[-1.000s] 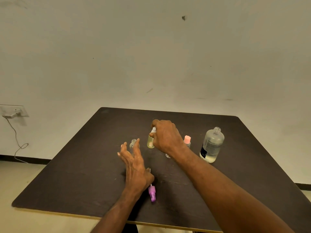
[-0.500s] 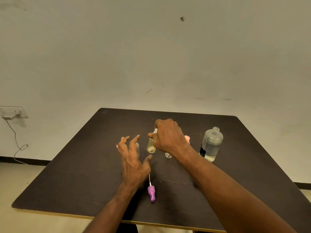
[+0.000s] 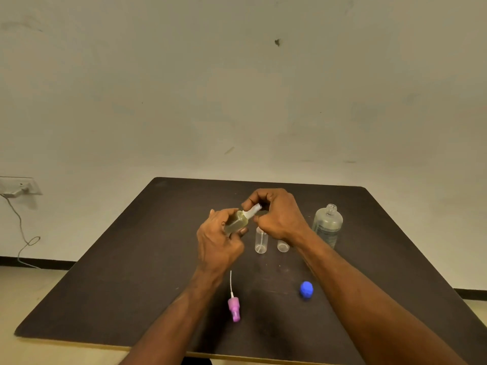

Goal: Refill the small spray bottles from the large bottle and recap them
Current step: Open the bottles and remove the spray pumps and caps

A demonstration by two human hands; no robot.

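The left hand (image 3: 218,238) gripped a small clear bottle of yellowish liquid (image 3: 237,222); the right hand (image 3: 276,214) pinched its white spray top (image 3: 252,209), likely tightening it; next, the empty ones.

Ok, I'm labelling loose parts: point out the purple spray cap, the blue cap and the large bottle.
purple spray cap (image 3: 234,309), head view, on its purple body.
blue cap (image 3: 306,289), head view, on its top.
large bottle (image 3: 327,226), head view, on its clear wall.

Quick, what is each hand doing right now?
Left hand: grips the small yellow-filled bottle.
Right hand: fingers curled round that bottle's white spray top.
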